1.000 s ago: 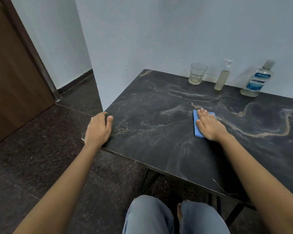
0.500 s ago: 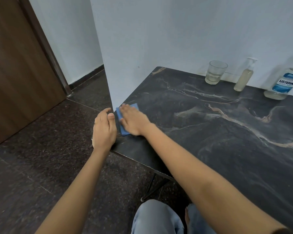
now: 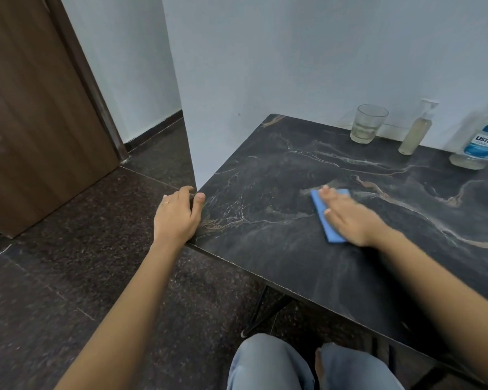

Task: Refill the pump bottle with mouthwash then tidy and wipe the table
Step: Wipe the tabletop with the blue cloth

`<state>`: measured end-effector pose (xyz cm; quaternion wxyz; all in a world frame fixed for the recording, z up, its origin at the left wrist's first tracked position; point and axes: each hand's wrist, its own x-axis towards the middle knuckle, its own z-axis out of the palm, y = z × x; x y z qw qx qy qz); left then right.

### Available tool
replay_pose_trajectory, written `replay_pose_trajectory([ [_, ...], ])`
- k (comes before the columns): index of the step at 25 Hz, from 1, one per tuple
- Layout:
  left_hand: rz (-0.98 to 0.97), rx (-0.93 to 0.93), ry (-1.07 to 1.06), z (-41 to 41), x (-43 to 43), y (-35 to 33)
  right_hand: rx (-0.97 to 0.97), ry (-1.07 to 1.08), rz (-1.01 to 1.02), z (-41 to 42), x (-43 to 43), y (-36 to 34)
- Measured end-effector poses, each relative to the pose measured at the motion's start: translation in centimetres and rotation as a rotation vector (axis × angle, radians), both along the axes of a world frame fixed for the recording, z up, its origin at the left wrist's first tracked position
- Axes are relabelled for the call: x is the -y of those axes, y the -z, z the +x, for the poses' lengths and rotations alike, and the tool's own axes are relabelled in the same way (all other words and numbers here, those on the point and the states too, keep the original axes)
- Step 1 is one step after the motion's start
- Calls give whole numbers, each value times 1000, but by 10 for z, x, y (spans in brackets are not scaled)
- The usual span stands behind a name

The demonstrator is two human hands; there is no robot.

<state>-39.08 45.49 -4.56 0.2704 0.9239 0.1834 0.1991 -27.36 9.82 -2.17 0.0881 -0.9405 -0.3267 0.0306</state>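
My right hand (image 3: 350, 218) presses flat on a folded blue cloth (image 3: 326, 220) in the middle of the dark marbled table (image 3: 265, 249). My left hand (image 3: 176, 218) grips the table's left corner, thumb on top. Along the back wall stand a clear glass (image 3: 368, 123), a pump bottle (image 3: 416, 130) with pale yellowish liquid, and a Listerine mouthwash bottle (image 3: 481, 144) cut off by the right edge of the view.
A white wall corner meets the table's left side. A brown wooden door (image 3: 34, 114) stands at the left over dark speckled floor tiles. My knees in grey trousers (image 3: 268, 364) sit below the table's front edge.
My right hand has swept the blue cloth from the table's left corner back toward the middle, after going left from the middle before that. My left hand stays on the corner.
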Motion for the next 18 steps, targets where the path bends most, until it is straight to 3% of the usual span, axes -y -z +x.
replay_pose_trajectory([
  [3,-31,88,4,-2,-4,9,-14,278,-50,62,-10,4],
  [6,-54,111,-13,0,-1,9,-34,314,-57,90,-80,8],
  [13,-67,111,-29,-1,-4,12,0,-194,-35,-10,-239,16],
  [18,0,114,-36,-7,0,3,17,-450,9,-88,-194,16],
])
